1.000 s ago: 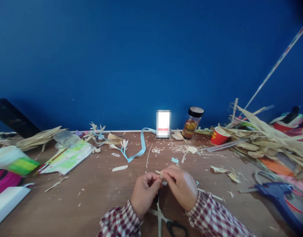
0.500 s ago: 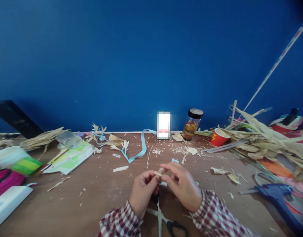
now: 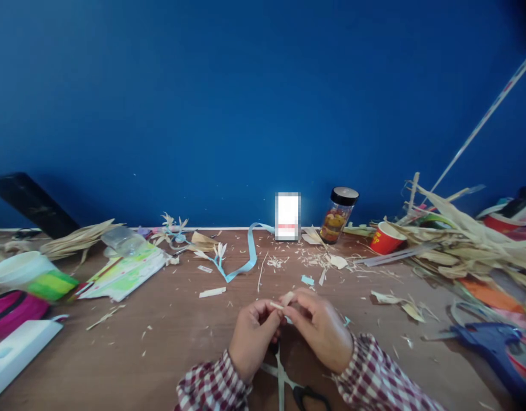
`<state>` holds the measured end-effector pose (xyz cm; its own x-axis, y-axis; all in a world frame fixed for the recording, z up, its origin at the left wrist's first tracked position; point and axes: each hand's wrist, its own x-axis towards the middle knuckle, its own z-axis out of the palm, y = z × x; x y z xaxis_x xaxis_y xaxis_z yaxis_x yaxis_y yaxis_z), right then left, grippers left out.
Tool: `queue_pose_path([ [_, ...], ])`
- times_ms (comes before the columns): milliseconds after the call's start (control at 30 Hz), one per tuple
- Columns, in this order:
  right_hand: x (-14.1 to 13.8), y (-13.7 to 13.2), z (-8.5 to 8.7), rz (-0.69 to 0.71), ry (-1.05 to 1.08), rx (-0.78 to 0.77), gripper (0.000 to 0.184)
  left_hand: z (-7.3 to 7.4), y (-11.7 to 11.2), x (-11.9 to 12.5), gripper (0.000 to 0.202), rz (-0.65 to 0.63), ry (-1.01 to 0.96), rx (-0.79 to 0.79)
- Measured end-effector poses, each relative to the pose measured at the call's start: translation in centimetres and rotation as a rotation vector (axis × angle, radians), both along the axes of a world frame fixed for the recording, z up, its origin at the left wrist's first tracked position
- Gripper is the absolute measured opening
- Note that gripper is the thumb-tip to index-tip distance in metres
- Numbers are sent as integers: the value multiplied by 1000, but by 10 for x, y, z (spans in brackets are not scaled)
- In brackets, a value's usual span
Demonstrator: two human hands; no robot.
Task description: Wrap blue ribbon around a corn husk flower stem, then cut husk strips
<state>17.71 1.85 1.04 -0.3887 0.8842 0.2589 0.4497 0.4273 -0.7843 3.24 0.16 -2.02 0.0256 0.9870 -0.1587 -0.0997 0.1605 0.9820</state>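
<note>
Near the front middle of the table, my left hand (image 3: 251, 338) and my right hand (image 3: 323, 330) meet at the fingertips. Between them is a small pale strip (image 3: 277, 306) that looks like dried corn husk. Both hands pinch it, the left at the thumb and forefinger, the right from the other side. Part of the strip is hidden by the fingers. Under my hands lie spread scissors (image 3: 282, 374) with black handles, one handle partly covered by the left hand. Beyond them, a light blue ribbon (image 3: 251, 251) curls near small husk flowers (image 3: 220, 252).
Dried husks (image 3: 455, 245) heap up at the right, behind a blue glue gun (image 3: 488, 342). A red paper cup (image 3: 387, 238) and a black-lidded jar (image 3: 336, 217) stand at the back. On the left are a white power strip (image 3: 23, 357) and a painted sheet (image 3: 126, 273). Husk scraps litter the table.
The right fingers have closed in around the strip, nearer the left fingertips. The whole view has shifted slightly, so things appear a little further right.
</note>
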Motion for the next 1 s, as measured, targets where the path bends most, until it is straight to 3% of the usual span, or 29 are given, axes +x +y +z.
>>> queue_pose_path([
  [100,-2,-2,-1,14,-23,-8,26,0,-1,1,24,-10,38,9],
  [233,-1,2,-6,-49,-91,53,25,0,-3,1,24,-9,53,-13],
  [400,18,23,-14,-255,-206,172,24,6,-5,1,25,-27,6,-21],
  [500,27,30,-11,-320,-157,187,22,8,-4,1,25,24,-54,-14],
  [667,13,13,2,-178,-21,39,24,4,0,-1,26,163,-139,-58],
  [867,-1,-1,0,-68,-24,15,15,2,-3,3,28,-20,-4,-18],
  [1000,1,0,-4,-42,-3,24,22,0,-3,3,28,-40,62,-47],
])
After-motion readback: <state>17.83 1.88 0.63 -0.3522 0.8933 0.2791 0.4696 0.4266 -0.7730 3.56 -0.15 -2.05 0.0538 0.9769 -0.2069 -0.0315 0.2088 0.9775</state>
